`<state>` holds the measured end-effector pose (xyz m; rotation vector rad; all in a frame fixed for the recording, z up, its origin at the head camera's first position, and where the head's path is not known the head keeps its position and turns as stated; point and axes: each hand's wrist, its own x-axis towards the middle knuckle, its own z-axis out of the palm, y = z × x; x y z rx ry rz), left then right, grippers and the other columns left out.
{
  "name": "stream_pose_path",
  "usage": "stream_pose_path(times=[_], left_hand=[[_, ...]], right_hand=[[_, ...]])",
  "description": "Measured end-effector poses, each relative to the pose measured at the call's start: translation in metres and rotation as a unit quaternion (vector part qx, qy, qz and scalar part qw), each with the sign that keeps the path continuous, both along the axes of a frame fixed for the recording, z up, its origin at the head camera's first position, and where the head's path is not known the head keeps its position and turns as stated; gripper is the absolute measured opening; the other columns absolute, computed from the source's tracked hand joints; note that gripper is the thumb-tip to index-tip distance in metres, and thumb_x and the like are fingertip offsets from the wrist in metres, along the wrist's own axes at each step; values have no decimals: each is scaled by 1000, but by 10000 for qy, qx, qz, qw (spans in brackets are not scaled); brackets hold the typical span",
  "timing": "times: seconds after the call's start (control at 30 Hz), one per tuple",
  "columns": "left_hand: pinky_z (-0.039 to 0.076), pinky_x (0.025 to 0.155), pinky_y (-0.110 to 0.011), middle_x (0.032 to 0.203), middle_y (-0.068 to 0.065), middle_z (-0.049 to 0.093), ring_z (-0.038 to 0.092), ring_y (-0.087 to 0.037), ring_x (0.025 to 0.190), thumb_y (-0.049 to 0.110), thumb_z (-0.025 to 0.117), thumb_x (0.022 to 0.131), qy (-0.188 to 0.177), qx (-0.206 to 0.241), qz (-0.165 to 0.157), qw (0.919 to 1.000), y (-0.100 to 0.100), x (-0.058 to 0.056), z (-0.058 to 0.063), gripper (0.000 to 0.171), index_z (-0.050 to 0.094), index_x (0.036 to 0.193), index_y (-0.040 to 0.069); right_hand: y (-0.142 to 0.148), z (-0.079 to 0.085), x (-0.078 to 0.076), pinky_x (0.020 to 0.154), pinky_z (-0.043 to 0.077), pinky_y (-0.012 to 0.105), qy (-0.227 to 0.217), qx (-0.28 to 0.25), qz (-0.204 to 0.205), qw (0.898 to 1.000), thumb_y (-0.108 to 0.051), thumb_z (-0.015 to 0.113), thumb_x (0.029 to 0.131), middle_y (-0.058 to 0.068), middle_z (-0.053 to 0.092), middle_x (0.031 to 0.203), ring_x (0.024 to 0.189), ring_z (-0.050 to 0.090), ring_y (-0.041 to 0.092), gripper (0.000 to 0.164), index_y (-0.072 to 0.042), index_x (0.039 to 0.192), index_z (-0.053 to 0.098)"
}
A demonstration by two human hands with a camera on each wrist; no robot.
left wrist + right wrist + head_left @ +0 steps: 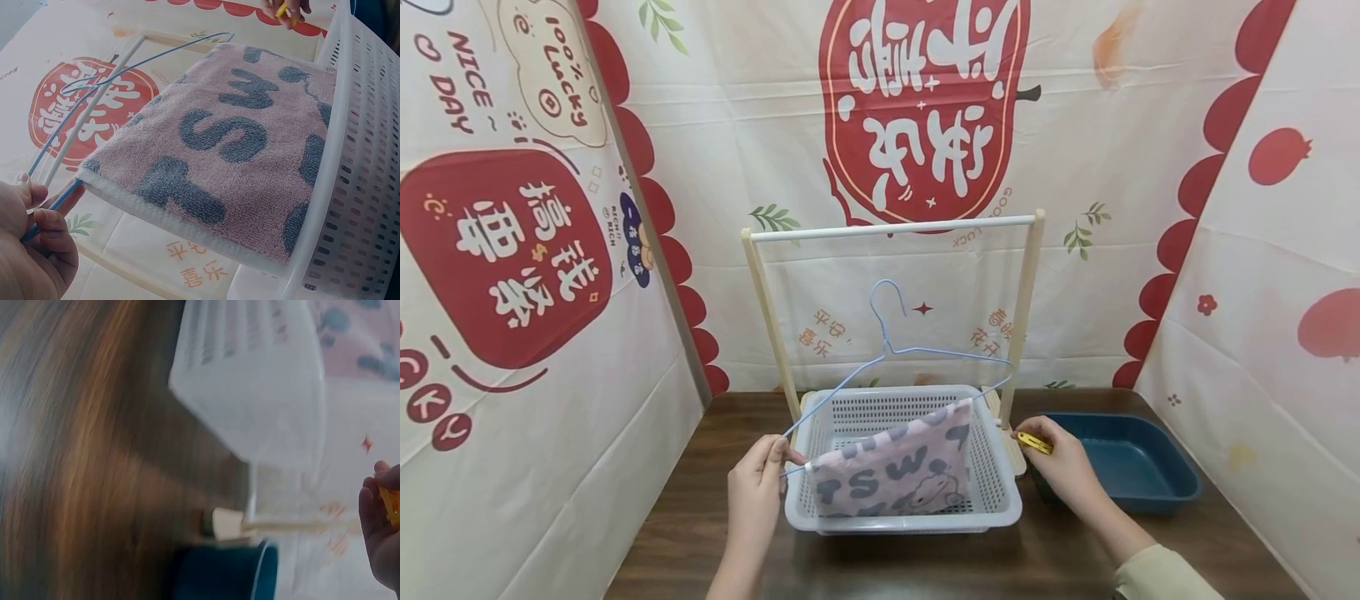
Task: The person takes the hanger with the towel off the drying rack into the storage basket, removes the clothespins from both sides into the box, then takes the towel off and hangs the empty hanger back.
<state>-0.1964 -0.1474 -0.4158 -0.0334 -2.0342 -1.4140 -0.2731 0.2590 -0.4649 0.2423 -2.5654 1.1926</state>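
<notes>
My left hand point(758, 479) grips a blue wire clothes hanger point(842, 385) by its left corner, its hook pointing up. Over the hanger's lower bar hangs a folded pink towel point(891, 467) with grey letters, its lower part inside the white basket point(904, 523). The left wrist view shows the fingers curled round the blue wire beside the towel's white edge. My right hand point(1060, 460) pinches a yellow clothespin point(1035, 442), to the right of the basket and apart from the towel. Only part of that clothespin shows in the right wrist view.
Behind the basket stands a wooden rack with a white crossbar point(895, 227) on two posts. A dark blue tub point(1150, 467) sits at the right of the brown wooden table point(700, 508). Printed cloth point(715, 133) encloses the back and sides.
</notes>
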Motion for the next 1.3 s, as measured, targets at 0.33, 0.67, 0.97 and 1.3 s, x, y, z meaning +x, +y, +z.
stream_pose_path(times=[0.33, 0.67, 0.97, 1.3], left_hand=[[32, 39, -23, 59, 3, 53, 46, -19, 47, 16, 57, 99, 38, -9, -156, 9999, -2, 1, 1, 23, 66, 78, 15], [34, 41, -23, 67, 4, 64, 43, -10, 47, 15, 58, 99, 72, 13, -185, 9998, -1, 1, 0, 22, 64, 78, 14], [32, 40, -23, 68, -5, 65, 43, -10, 48, 18, 56, 100, -120, -39, -172, 9998, -2, 2, 1, 23, 64, 79, 11], [32, 40, -23, 68, -1, 65, 43, -10, 47, 15, 57, 99, -35, 71, -210, 9997, -1, 3, 2, 22, 64, 78, 12]], right_hand=[[43, -19, -17, 84, 51, 52, -103, 397, -288, 9987, 1, 65, 88, 23, 62, 114, 100, 58, 36, 31, 1, 119, 60], [82, -40, -26, 82, 50, 54, -737, 649, -542, 9937, -5, 60, 93, 32, 57, 120, 103, 56, 41, 34, 7, 124, 57], [93, -42, -28, 92, 40, 61, -1319, 561, -751, 9868, -33, 38, 106, 36, 49, 131, 114, 49, 49, 52, 11, 132, 50], [83, -33, -23, 99, 32, 65, -1444, 486, -505, 9870, -43, 34, 105, 35, 41, 139, 127, 37, 52, 61, 7, 138, 45]])
